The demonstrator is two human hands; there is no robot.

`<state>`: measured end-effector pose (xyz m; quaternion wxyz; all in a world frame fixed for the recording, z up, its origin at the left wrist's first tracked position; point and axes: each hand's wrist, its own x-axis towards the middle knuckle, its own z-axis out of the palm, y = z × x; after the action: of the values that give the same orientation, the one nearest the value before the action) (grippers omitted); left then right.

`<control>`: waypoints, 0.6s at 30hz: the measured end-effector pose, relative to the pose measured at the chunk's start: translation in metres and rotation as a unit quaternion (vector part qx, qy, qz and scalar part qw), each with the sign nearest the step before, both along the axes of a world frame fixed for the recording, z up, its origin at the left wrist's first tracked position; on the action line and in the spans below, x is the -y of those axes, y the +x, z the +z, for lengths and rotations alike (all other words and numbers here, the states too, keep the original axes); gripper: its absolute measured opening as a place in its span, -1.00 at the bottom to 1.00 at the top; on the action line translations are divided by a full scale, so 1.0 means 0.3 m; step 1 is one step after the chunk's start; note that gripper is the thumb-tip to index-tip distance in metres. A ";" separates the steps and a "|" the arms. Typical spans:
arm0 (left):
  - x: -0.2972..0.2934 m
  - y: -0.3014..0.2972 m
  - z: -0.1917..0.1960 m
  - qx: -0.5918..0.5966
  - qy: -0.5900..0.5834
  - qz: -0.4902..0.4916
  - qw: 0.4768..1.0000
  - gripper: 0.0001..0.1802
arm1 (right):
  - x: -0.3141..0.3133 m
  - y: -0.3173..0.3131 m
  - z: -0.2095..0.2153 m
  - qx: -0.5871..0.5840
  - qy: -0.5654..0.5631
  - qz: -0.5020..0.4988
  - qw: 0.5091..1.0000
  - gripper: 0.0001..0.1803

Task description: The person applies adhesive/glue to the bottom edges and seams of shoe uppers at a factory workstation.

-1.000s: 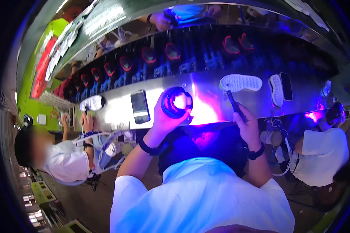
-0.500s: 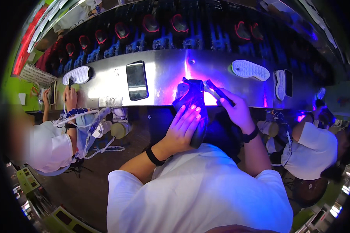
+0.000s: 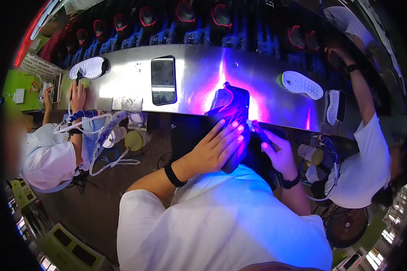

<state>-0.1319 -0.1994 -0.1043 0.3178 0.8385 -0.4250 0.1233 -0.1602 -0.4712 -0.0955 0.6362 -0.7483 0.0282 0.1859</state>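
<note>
A dark shoe with a glowing pink line along its edge lies toe to heel between my body and the metal bench, its far end over the bench edge. My left hand holds it from the left, fingers laid across its upper and the thumb not clearly seen. In my right hand is a slim dark-handled tool, closed between the fingers. The tool's pale tip is against or very near the shoe's right side; contact cannot be made out in the purple glare.
On the metal bench lie a phone, a white sole and another sole. Behind runs a row of dark shoes on a rack. Co-workers sit at both sides; the right one's arm stretches toward the rack.
My right hand and the tool have come nearer to me, from the shoe's far end down along its right side. The view has shifted. The right co-worker's arm now reaches out.
</note>
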 end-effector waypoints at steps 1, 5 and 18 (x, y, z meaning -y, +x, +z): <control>-0.002 0.000 0.000 -0.002 0.000 0.002 1.000 -0.46 | 0.020 -0.017 0.001 -0.002 0.000 0.002 1.000 -0.54; -0.004 -0.006 0.006 -0.009 0.003 0.006 1.000 -0.48 | 0.049 0.010 0.043 0.008 -0.044 0.075 0.996 -0.53; 0.061 0.009 0.062 -0.034 0.015 0.027 0.999 -0.36 | 0.085 -0.003 0.048 -0.075 0.061 0.016 0.995 -0.55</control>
<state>-0.1291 -0.2177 -0.0858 0.3166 0.8578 -0.3932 0.0966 -0.1611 -0.4967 -0.0812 0.6737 -0.6924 0.0528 0.2528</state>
